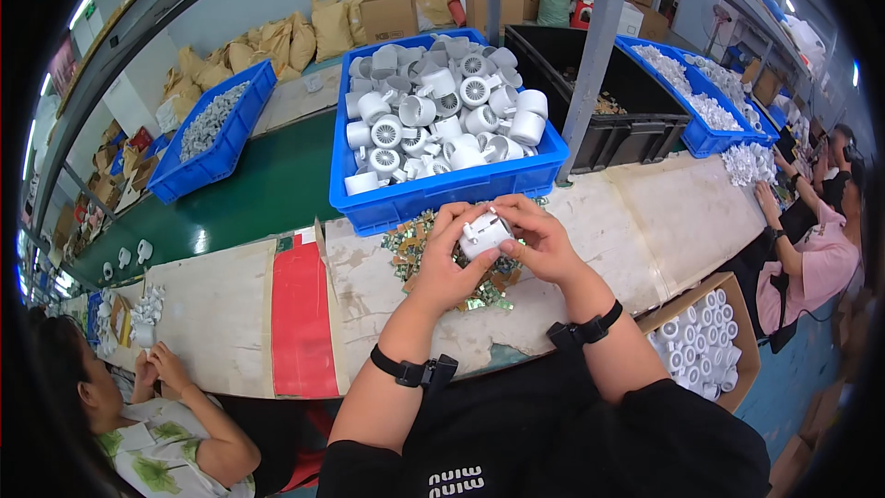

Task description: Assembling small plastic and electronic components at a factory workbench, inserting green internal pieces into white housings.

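Between my two hands is a white plastic housing (485,236), rounded, with small tabs and slots on its upper side. My left hand (446,263) has its fingers wrapped round the left side, with the thumb at the lower edge. From the right, my right hand (546,244) grips the same housing, its fingers at the top edge. Beneath my hands a pile of small green and tan circuit boards (489,295) lies spread on the bench. Just beyond stands a blue crate (452,190) heaped with similar white housings (417,112), several showing round vented ends.
A black crate (636,143) stands behind a metal post (595,65). At the lower right, a cardboard box (751,360) holds white ring-ended parts. Another blue crate (217,166) sits at the left beside the green belt (198,231). Co-workers (212,443) sit on both sides.
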Available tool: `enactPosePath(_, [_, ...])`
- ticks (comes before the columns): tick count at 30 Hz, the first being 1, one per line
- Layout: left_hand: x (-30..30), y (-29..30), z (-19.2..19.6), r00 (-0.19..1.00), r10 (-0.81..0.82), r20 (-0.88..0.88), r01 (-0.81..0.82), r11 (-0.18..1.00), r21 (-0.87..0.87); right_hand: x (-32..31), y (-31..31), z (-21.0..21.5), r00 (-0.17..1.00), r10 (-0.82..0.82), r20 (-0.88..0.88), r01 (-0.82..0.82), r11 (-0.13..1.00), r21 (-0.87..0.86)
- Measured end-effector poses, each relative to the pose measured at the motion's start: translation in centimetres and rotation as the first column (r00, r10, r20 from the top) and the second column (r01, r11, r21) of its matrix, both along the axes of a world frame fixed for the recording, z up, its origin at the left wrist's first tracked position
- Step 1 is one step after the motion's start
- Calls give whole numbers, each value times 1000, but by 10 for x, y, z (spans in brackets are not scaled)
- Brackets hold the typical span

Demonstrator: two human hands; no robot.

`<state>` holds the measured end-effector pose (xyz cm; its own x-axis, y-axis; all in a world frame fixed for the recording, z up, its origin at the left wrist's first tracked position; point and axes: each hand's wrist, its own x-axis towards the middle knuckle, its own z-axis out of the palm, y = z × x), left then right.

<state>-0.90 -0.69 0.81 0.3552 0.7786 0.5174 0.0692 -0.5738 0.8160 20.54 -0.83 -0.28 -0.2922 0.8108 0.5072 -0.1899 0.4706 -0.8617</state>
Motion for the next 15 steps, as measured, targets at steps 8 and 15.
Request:
enactPosePath(8, [1, 1, -6, 995, -80, 55, 84, 995, -61, 10, 9, -12, 1000, 3, 2, -3, 1000, 20])
enactPosePath(15, [11, -1, -20, 979, -144, 147, 152, 988, -40, 8, 5, -12, 999, -20, 41, 19, 1000, 16])
